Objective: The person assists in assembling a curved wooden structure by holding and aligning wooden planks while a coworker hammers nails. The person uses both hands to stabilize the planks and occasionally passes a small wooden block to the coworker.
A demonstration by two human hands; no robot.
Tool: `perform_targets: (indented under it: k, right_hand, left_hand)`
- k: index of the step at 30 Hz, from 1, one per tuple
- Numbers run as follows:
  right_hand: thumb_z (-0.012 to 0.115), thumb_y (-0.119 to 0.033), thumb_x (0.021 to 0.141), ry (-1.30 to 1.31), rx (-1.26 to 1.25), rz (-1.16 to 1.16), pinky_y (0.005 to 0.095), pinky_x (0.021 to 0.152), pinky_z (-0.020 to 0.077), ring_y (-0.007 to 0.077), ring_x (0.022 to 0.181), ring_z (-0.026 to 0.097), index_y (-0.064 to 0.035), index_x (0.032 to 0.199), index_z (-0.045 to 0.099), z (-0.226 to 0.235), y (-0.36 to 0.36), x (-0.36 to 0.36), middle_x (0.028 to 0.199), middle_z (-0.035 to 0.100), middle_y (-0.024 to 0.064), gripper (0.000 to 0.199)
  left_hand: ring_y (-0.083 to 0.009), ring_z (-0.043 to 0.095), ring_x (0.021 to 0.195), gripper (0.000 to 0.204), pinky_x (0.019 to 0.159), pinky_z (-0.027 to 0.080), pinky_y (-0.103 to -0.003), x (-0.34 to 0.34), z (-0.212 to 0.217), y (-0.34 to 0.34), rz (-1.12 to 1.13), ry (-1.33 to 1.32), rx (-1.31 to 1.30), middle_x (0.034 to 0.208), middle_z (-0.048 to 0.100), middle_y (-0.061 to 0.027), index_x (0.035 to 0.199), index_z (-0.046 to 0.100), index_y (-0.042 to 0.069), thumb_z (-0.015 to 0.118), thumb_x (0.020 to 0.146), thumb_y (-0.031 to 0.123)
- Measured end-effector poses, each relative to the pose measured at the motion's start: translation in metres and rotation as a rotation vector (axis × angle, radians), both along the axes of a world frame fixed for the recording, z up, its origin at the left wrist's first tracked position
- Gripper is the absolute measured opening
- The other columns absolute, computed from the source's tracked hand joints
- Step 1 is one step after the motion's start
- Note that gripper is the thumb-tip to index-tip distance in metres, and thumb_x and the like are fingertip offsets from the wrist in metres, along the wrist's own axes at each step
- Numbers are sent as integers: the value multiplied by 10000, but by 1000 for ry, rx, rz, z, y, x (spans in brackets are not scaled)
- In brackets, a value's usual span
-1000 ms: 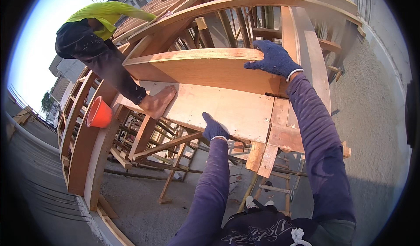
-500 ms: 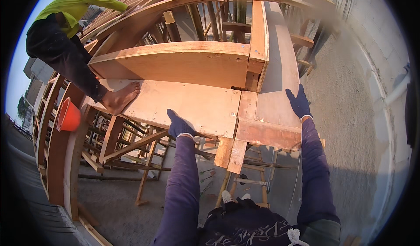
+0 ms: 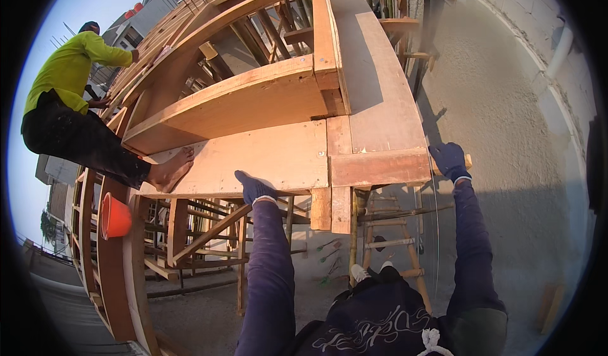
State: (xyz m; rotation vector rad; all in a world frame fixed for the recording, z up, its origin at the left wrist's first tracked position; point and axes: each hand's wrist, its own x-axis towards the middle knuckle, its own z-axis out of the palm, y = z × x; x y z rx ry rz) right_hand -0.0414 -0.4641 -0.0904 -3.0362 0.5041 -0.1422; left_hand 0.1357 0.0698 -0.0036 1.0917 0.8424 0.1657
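Observation:
My left hand (image 3: pixel 255 187), in a dark blue knit glove, grips the near edge of a pale plywood panel (image 3: pixel 266 156). Its thumb side lies over the top; the other fingers are mostly hidden. My right hand (image 3: pixel 450 161), gloved alike, closes over a light wooden batten (image 3: pixel 468 162) that juts out at the platform's right corner. Its fingertips come close to a reddish plank (image 3: pixel 380 167) on edge between the hands. Beyond that plank stretches a long plywood strip (image 3: pixel 380 71).
Another person (image 3: pixel 76 90) in a yellow-green shirt stands barefoot on the panel at the left. An orange bucket (image 3: pixel 116 217) hangs by the frame there. Beneath my feet is a wooden ladder (image 3: pixel 391 226), and a thin line (image 3: pixel 436 229) dangles at the right. A wall (image 3: pixel 538 39) rises at the right.
My right hand has left the plywood strip's top and come nearer, to the batten at the corner. My left hand stays on the panel edge. The view has shifted, showing more of the other person.

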Motion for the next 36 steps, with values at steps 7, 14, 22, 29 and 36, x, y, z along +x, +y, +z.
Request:
perform_targets:
  k: [7,14,22,29,36]
  right_hand:
    - [611,-400,962,-429,-106,-55,498,826,428,378,873,606,-44,762,683,-11,22,-16,822,669,184,414]
    - [526,-296,1023,-490,-159,31,550,1247,193,311,1301,535,-96,1069,701,-24,24,-10,1164,686,114,270]
    - [622,-299,946,-101,-375,70,517,1030,434,310,878,680,-126,956,734,-20,5,-11,881,725,97,207]
    - [856,-386,678,-361,-276,163,443,822,471,314,774,682,-130,821,686,-29,6,-8,778,702,94,338]
    - [657,-360,946,-586,-557,363,448,734,594,266,912,750,-112,1072,762,-45,-9,-11,993,762,118,297]
  left_hand:
    - [-261,626,1157,852,1005,509,-366,8,-8,-4,84,-72,-73,1333,633,-125,1392,553,-40,541,963,697]
    - [-316,688,1057,974,927,554,-432,22,-33,10,286,182,116,1253,669,-216,1365,515,-129,697,862,685]
    - [-479,556,1310,1223,1093,467,-502,5,-2,-6,262,289,143,1480,444,-380,1519,224,-130,671,818,766]
    - [-498,552,1304,1316,1082,465,-539,6,0,1,209,347,167,1457,436,-416,1574,57,-130,620,832,799]
    - [-508,507,1351,1329,1109,432,-553,4,-3,9,184,336,153,1497,397,-407,1587,33,-117,607,828,811]
